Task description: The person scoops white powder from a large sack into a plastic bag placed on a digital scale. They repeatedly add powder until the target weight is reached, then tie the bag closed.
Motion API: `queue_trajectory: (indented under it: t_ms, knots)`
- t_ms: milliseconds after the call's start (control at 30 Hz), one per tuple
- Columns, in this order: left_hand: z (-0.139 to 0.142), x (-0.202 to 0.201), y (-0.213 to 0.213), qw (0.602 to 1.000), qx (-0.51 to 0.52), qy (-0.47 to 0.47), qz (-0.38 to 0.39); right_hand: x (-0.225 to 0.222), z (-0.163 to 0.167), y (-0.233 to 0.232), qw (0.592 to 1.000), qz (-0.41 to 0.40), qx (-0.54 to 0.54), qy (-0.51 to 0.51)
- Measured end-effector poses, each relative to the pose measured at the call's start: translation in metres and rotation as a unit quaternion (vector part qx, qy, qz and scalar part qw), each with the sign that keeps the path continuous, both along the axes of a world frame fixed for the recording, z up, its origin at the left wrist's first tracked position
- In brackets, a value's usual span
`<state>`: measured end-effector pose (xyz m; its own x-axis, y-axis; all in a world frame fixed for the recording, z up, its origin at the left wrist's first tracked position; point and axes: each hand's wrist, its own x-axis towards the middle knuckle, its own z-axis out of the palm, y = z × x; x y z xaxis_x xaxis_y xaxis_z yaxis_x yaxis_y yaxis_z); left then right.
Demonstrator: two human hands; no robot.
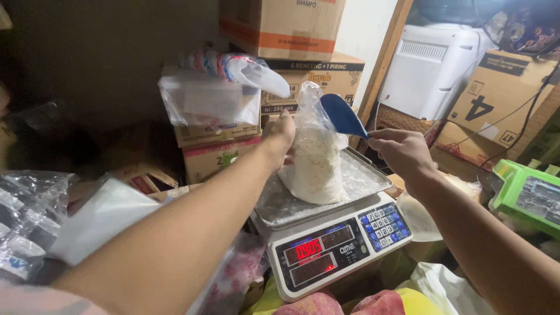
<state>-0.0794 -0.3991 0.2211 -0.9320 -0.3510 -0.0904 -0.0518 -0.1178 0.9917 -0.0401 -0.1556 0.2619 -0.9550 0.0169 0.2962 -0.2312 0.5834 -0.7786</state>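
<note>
A clear plastic bag [315, 166] half full of white powder stands on the metal pan [364, 178] of a white digital scale [326, 248] with a red lit display. My left hand [279, 135] grips the bag's open top at its left side and holds it upright. My right hand [402, 154] holds a blue plastic scoop [341, 115], its bowl tipped at the bag's mouth. Whether powder is in the scoop is hidden.
Cardboard boxes [280, 26] are stacked behind the scale, with clear bags [210, 102] on one. More plastic bags [29, 216] lie at the left. A white appliance [429, 64] and more boxes stand at the right, a green device [528, 195] at the far right.
</note>
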Motion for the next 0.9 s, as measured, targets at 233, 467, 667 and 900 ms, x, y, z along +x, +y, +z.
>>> queue_trajectory:
  t_ms: [233, 467, 667, 900]
  knots:
    - [-0.005, 0.039, 0.022, 0.999, 0.007, -0.048, 0.012, 0.015, 0.001, 0.022, 0.987, 0.039, -0.146, -0.052]
    - [-0.011, 0.073, 0.051, 0.999, 0.000, -0.047, -0.002, 0.061, -0.011, 0.035, 0.983, -0.025, -0.138, -0.117]
    - [-0.032, 0.093, 0.083, 0.998, 0.009, -0.060, -0.020, 0.086, -0.034, 0.057, 0.976, -0.041, -0.154, -0.147]
    - [-0.069, 0.106, 0.117, 0.993, 0.038, -0.091, -0.069, 0.101, -0.084, 0.102, 0.972, -0.022, -0.180, -0.147]
